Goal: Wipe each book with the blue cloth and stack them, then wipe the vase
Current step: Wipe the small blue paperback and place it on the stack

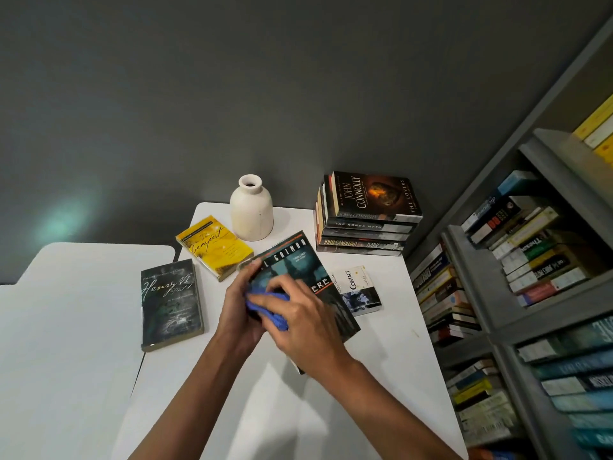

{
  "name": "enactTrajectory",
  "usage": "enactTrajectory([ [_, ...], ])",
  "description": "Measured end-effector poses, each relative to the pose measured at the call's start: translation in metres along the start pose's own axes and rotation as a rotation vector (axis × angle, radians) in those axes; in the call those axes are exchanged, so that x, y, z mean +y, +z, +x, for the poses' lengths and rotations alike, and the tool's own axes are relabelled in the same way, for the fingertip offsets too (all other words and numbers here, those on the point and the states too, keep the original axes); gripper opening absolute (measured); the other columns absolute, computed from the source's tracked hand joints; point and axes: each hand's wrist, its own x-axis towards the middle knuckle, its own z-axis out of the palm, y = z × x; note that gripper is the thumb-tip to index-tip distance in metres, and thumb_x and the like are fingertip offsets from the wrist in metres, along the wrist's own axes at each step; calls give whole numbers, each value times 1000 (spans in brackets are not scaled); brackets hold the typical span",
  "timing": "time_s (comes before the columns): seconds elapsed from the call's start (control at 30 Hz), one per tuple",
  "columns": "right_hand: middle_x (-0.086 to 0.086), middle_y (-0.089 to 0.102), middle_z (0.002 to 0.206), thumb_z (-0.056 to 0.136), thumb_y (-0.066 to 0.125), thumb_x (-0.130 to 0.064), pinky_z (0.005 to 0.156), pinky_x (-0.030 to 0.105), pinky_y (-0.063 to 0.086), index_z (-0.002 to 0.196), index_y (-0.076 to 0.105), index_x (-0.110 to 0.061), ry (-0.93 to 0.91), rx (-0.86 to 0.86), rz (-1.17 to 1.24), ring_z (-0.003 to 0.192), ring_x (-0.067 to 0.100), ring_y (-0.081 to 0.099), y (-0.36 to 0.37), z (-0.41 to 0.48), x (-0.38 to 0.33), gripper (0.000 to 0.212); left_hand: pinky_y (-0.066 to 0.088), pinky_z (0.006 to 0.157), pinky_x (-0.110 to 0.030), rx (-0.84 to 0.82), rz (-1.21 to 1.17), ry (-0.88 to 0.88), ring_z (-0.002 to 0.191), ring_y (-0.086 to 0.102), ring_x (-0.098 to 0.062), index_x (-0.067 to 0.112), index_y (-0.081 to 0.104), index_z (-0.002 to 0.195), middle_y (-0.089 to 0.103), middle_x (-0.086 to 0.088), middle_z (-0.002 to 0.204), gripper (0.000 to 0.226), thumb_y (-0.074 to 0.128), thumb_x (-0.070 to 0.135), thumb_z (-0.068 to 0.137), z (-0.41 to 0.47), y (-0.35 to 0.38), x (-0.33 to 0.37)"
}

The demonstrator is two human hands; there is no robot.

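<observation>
Handling first. Judged light and slightly floppy: dark teal paperback book with "GAIMAN" across its cover (298,263), glossy enough to slide under a rubbing cloth. Best taken by one long edge, thumb on top, fingers beneath, much as held here. Tilted just above the middle of the white counter (398,327), overlapping a small white paperback marked "CONTACT" (360,290). Left grip (238,303) clamped round the book's left edge. Right grip (305,313) curled over a bunched blue cloth (265,305), pressing it onto the cover. Soft, limp, easily wadded, that cloth.

Lying flat toward the counter's left edge: yellow paperback (215,247) and dark grey-green paperback lettered "Henry VI" (170,303). At the far right corner: stacked pile of dark paperbacks (365,224). Upright by the far edge, between yellow paperback and pile: cream matte ceramic vase with a narrow neck (251,210). Probably heavier and brittle; better steadied round the body than by the neck. Beyond the right edge, a grey bookshelf (481,310) crammed with books.
</observation>
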Motion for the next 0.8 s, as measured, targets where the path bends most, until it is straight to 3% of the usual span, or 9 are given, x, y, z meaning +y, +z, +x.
enactTrajectory([
  [0.1, -6, 54, 101, 86, 61, -23, 71, 29, 50, 112, 68, -29, -15, -2, 44, 89, 17, 57, -3, -32, 11, 27, 59, 82, -39, 45, 15, 61, 91, 73, -23, 9, 65, 114, 73, -14, 108, 36, 51, 34, 92, 4, -2, 11],
  [0.2, -8, 53, 100, 88, 62, -25, 67, 24, 50, 111, 69, -29, 57, 126, 29, 86, 13, 58, -4, -49, 20, 24, 56, 84, -40, 92, 26, 100, 93, 72, -21, 10, 61, 123, 69, -12, 119, 42, 46, 39, 96, 5, 2, 11],
  [0.3, -5, 55, 97, 89, 60, -24, 66, 28, 49, 111, 68, -26, 168, 227, -23, 84, 15, 59, 1, -28, 14, 24, 59, 83, -39, 157, 17, 144, 104, 69, -25, 9, 53, 135, 63, -17, 128, 65, 62, 46, 83, 3, 10, -2],
  [0.37, -3, 55, 97, 88, 60, -25, 67, 30, 49, 112, 68, -24, 230, 271, -55, 84, 17, 59, 4, -5, 7, 25, 51, 100, -44, 153, -40, 174, 122, 59, -30, 8, 45, 143, 55, -18, 139, 90, 78, 51, 71, 6, 12, -7],
  [0.43, -2, 55, 98, 88, 61, -25, 68, 30, 48, 115, 67, -24, 215, 278, -66, 85, 19, 58, 6, 3, 5, 28, 45, 107, -45, 143, -84, 226, 129, 52, -32, 6, 42, 145, 51, -19, 142, 97, 81, 51, 68, 11, 11, -5],
  [0.57, -6, 54, 99, 89, 58, -28, 66, 30, 51, 116, 67, -27, 214, 294, -82, 84, 16, 58, 3, -23, 22, 28, 59, 85, -36, 208, -122, 276, 120, 59, -28, 9, 50, 139, 61, -15, 132, 55, 54, 40, 93, 16, 13, 9],
  [0.7, -8, 50, 100, 92, 52, -32, 67, 29, 50, 114, 68, -28, 405, 467, 35, 81, 11, 57, 2, -24, 36, 27, 60, 72, -34, 285, -198, 239, 120, 60, -26, 14, 48, 142, 60, -11, 135, 51, 54, 33, 95, 13, 16, 2],
  [0.8, -7, 51, 97, 91, 55, -29, 65, 29, 50, 113, 69, -28, 456, 550, 21, 78, 12, 56, -5, -8, 47, 26, 61, 58, -34, 328, -142, 90, 92, 66, -20, 9, 55, 133, 67, -10, 115, 42, 55, 21, 93, 7, 16, 6],
])
